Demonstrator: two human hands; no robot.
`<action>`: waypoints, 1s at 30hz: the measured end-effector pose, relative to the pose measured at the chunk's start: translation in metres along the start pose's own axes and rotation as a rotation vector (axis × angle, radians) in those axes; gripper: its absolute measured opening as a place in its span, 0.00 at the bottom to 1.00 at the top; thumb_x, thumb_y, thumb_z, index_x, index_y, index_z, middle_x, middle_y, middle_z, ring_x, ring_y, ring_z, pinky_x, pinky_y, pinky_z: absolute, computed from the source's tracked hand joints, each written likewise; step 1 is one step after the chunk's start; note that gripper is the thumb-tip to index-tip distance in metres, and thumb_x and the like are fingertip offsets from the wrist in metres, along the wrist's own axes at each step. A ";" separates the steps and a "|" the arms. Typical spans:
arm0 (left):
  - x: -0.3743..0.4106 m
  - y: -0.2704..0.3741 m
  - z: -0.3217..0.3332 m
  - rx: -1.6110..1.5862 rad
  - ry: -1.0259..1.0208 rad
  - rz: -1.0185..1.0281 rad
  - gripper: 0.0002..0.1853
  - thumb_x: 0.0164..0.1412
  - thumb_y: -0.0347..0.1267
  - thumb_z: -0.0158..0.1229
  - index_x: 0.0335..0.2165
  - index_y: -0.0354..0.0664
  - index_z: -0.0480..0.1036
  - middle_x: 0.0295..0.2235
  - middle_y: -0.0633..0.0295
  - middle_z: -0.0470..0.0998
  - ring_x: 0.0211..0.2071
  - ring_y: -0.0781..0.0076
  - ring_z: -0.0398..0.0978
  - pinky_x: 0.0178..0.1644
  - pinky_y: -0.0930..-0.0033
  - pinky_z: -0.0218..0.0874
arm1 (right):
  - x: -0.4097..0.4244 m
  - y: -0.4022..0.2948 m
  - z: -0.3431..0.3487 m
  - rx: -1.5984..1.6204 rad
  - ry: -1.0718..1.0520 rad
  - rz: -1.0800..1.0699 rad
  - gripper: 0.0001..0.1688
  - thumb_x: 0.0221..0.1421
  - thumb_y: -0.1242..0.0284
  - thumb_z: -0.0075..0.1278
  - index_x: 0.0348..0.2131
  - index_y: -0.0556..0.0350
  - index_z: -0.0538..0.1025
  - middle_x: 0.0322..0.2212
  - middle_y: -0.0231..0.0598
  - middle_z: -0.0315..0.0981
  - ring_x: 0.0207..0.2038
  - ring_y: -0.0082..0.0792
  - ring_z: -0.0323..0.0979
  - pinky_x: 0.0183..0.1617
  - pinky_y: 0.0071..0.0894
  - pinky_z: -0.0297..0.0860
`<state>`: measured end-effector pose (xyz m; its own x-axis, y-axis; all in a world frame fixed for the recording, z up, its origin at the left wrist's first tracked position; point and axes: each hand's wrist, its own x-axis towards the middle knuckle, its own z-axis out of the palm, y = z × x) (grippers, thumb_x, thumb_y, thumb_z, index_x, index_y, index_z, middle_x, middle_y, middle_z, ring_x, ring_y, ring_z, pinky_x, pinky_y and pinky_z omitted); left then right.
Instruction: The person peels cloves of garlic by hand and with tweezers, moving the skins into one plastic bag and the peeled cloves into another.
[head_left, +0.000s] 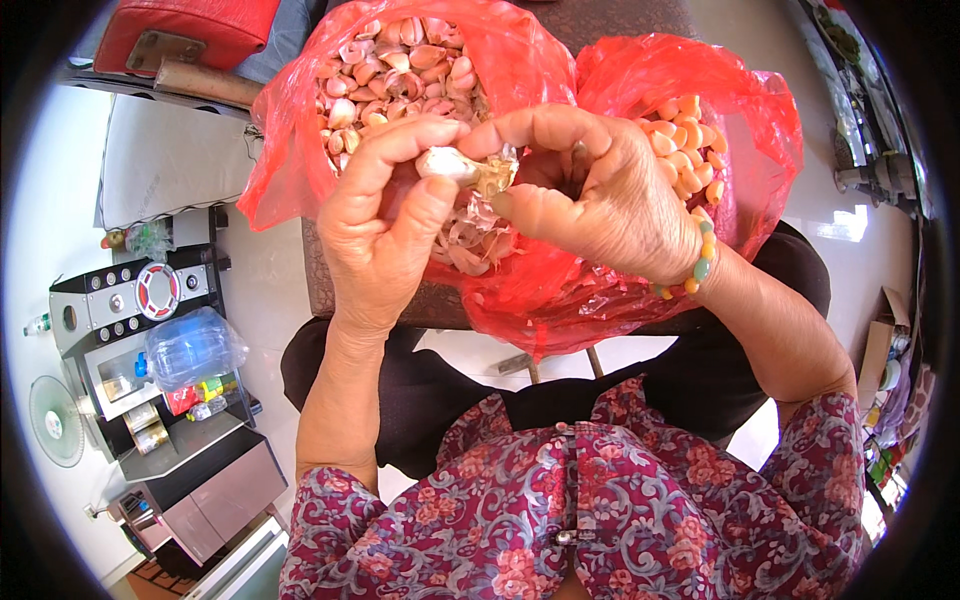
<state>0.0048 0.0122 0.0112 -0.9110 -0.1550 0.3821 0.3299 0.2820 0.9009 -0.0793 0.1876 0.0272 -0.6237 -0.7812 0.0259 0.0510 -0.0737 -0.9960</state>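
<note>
Between my hands is a garlic clove (448, 164) with whitish skin and a dry, brownish papery end. My left hand (382, 217) pinches the clove between thumb and forefinger. My right hand (600, 187), above a beaded bracelet (702, 268), holds the papery end with forefinger and thumb. Beyond my left hand, unpeeled garlic cloves (405, 71) fill a red plastic bag (517, 52). Loose garlic skins (474, 236) lie beneath my hands. Peeled cloves (684, 142) sit in a second red plastic bag (757, 94), partly hidden behind my right hand.
The bags rest on a brown speckled tabletop (319, 277) above my knees. At the left stand a shelf unit (112, 300), a blue water jug (187, 346) in plastic and a fan (54, 421). A red padded thing (195, 30) is at the upper left, a cardboard box (876, 349) at the right.
</note>
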 end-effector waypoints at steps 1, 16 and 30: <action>-0.002 0.002 0.001 -0.015 0.012 -0.039 0.14 0.53 0.22 0.55 0.41 0.35 0.68 0.39 0.59 0.70 0.40 0.75 0.69 0.43 0.73 0.63 | -0.001 -0.004 -0.002 -0.108 -0.007 0.000 0.17 0.46 0.77 0.51 0.39 0.62 0.71 0.24 0.30 0.70 0.25 0.12 0.65 0.25 0.12 0.62; 0.000 0.008 0.009 0.314 0.066 0.243 0.12 0.44 0.18 0.60 0.32 0.35 0.72 0.34 0.58 0.73 0.35 0.69 0.73 0.38 0.74 0.65 | 0.002 0.004 0.003 0.064 0.028 0.112 0.19 0.52 0.65 0.52 0.36 0.66 0.73 0.21 0.29 0.69 0.26 0.15 0.64 0.28 0.17 0.63; -0.006 0.013 0.007 0.671 -0.082 0.351 0.16 0.51 0.31 0.57 0.39 0.33 0.67 0.28 0.53 0.72 0.24 0.61 0.71 0.26 0.68 0.64 | -0.002 0.018 0.007 0.022 -0.023 -0.024 0.10 0.53 0.72 0.48 0.31 0.65 0.71 0.16 0.27 0.65 0.21 0.12 0.61 0.23 0.17 0.60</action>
<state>0.0124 0.0234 0.0190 -0.8048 0.1137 0.5826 0.4064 0.8209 0.4012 -0.0718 0.1838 0.0098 -0.6069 -0.7931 0.0522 0.0533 -0.1062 -0.9929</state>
